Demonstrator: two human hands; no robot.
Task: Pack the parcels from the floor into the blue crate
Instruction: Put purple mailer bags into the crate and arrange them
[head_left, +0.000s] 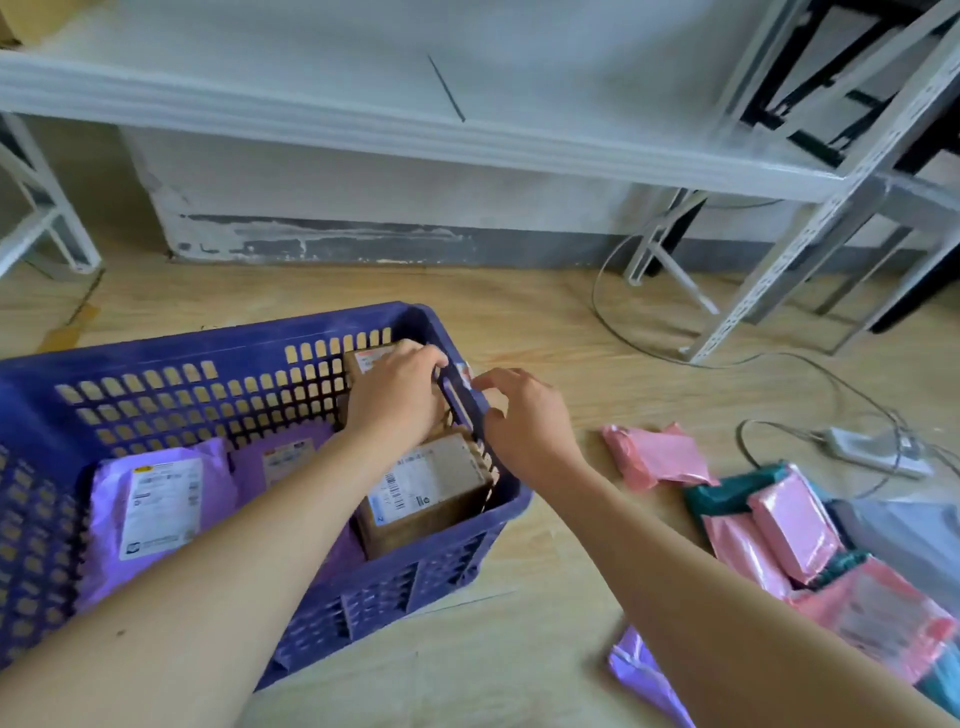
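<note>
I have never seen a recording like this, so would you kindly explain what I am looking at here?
This is one picture from a camera worn on a person's head, looking down at their bare arms. No robot is involved. The left hand grips a cardboard box inside the blue crate, beside a labelled box and purple bags. The right hand is at the crate's rim; whether it grips is unclear. Pink parcels wait on the wooden floor.

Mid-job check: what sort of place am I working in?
Likely a small parcel-packing storeroom: labelled parcels in a blue crate, pink mailer bags piled on the wooden floor, and white metal shelving.
</note>
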